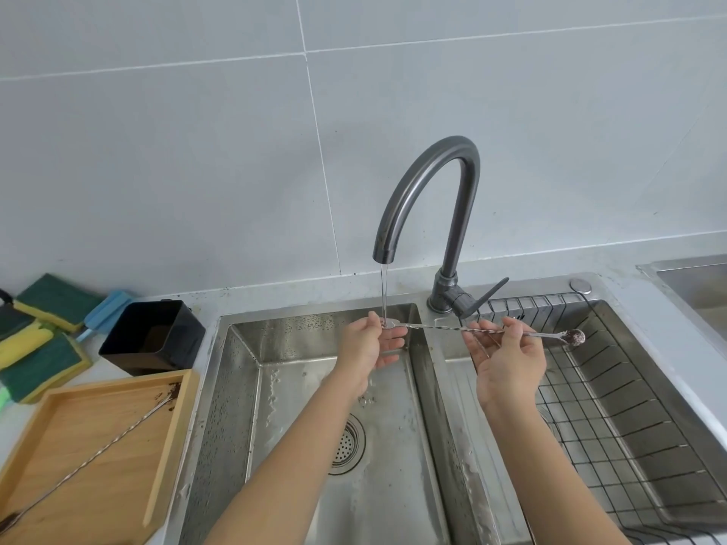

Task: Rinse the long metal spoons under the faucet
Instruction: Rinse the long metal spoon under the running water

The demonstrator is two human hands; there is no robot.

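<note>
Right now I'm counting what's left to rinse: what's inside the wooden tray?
One long twisted metal spoon lies diagonally in the wooden tray, with dark residue beside its upper end. The tray's near corner is out of frame.

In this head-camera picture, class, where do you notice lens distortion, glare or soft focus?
Head view: the wide lens bows the wall tile seams and sink edges; soft daylight glares off the wet steel; the spoon between the left hand and right hand stays fairly sharp.

A kitchen: double steel sink (244,387) with gooseneck faucet (429,182), tiled wall (196,151), sponges (43,340) on the counter (196,304).
</note>
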